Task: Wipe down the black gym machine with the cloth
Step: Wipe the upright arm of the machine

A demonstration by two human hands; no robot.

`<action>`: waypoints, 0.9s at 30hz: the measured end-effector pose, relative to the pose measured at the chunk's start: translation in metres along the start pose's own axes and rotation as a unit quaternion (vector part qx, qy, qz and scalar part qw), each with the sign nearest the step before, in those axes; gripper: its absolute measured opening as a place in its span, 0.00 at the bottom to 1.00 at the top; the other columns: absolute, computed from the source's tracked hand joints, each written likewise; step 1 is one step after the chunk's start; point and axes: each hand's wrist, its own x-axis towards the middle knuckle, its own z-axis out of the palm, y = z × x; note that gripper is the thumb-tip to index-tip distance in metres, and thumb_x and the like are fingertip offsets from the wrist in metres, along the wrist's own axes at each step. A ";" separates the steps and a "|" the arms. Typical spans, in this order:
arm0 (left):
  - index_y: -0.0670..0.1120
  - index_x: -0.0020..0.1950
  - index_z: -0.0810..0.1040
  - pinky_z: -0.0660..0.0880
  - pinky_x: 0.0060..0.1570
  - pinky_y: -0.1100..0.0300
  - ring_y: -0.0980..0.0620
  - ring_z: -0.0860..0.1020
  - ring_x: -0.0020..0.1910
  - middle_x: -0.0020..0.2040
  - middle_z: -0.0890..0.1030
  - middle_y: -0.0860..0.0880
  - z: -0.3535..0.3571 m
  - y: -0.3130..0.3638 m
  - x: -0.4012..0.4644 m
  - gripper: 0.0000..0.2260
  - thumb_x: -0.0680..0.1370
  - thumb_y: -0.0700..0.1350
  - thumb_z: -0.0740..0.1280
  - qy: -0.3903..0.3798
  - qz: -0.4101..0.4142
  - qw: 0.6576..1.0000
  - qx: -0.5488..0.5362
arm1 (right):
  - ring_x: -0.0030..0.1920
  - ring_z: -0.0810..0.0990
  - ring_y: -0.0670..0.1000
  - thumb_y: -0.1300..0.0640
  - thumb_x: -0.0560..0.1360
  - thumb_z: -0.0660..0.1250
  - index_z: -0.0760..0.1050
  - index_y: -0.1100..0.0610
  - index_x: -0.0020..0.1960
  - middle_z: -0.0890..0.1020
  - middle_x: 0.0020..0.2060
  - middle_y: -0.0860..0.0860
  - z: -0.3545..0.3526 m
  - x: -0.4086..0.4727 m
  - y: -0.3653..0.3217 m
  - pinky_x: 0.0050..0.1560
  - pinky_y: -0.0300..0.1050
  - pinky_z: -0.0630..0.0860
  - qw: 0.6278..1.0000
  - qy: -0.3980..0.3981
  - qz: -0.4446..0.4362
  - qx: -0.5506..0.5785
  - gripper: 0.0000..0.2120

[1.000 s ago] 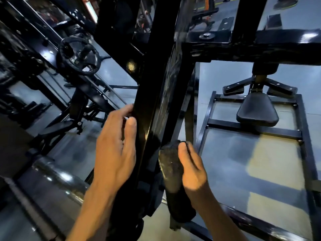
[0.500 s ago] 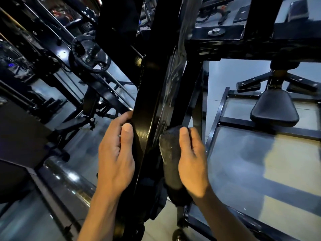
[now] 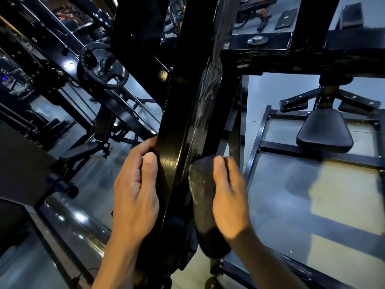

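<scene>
A glossy black upright post of the gym machine (image 3: 179,113) runs from top centre down between my hands. My left hand (image 3: 135,190) grips the post's left edge, thumb lying along its front face and fingers wrapped behind. My right hand (image 3: 229,199) holds a dark grey cloth (image 3: 203,201) against the post's right side, thumb over the cloth's top. The cloth's lower end hangs below my palm. Wet streaks show on the post's right face above the cloth.
A black padded seat (image 3: 325,132) on a floor frame (image 3: 258,130) stands at right. A horizontal black beam (image 3: 291,57) crosses above it. A weight plate (image 3: 102,65) on an angled rail sits upper left, with a bench (image 3: 81,153) below it. The grey floor is glossy.
My right hand has slid the cloth upward along the post's right side. My left hand has stayed gripping the post's left edge while the view shifted.
</scene>
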 end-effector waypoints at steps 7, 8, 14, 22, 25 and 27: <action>0.49 0.70 0.76 0.74 0.55 0.67 0.54 0.80 0.61 0.59 0.82 0.58 0.000 -0.002 0.000 0.17 0.86 0.52 0.56 -0.004 -0.003 1.000 -0.007 | 0.45 0.82 0.44 0.36 0.83 0.57 0.75 0.50 0.50 0.82 0.40 0.41 -0.003 0.010 -0.011 0.51 0.45 0.77 1.000 -0.018 0.009 0.024 0.19; 0.49 0.70 0.76 0.74 0.55 0.66 0.54 0.80 0.60 0.59 0.82 0.58 0.000 -0.001 0.000 0.17 0.86 0.52 0.56 -0.005 -0.003 1.000 -0.008 | 0.45 0.80 0.40 0.39 0.84 0.56 0.74 0.49 0.50 0.80 0.40 0.37 -0.005 0.021 -0.017 0.52 0.39 0.75 0.999 -0.012 0.007 0.031 0.16; 0.55 0.68 0.76 0.75 0.54 0.67 0.55 0.81 0.59 0.59 0.82 0.59 0.000 0.004 0.000 0.15 0.86 0.51 0.55 -0.007 -0.001 1.000 -0.023 | 0.47 0.82 0.52 0.26 0.75 0.57 0.77 0.55 0.54 0.80 0.41 0.47 0.000 -0.004 0.003 0.54 0.59 0.80 0.999 -0.013 0.032 -0.015 0.33; 0.58 0.67 0.75 0.72 0.53 0.73 0.61 0.80 0.59 0.58 0.82 0.63 0.001 0.006 -0.001 0.13 0.86 0.50 0.56 0.002 0.007 1.000 -0.010 | 0.49 0.79 0.61 0.42 0.85 0.56 0.76 0.58 0.53 0.79 0.48 0.62 -0.007 0.035 -0.038 0.51 0.58 0.77 1.000 0.006 -0.010 0.018 0.21; 0.61 0.66 0.74 0.72 0.54 0.74 0.63 0.79 0.60 0.58 0.81 0.66 0.001 0.008 0.000 0.13 0.85 0.49 0.56 0.003 0.016 1.000 -0.011 | 0.43 0.82 0.53 0.41 0.82 0.55 0.77 0.57 0.51 0.80 0.41 0.53 -0.009 0.018 -0.023 0.46 0.46 0.78 0.999 -0.047 0.011 0.004 0.21; 0.60 0.66 0.74 0.71 0.53 0.75 0.64 0.79 0.59 0.58 0.81 0.67 0.001 0.008 0.000 0.13 0.85 0.49 0.56 0.003 0.018 1.000 -0.008 | 0.42 0.82 0.46 0.39 0.78 0.55 0.77 0.55 0.50 0.81 0.40 0.49 -0.009 0.002 -0.016 0.44 0.38 0.79 0.997 -0.068 0.044 -0.016 0.22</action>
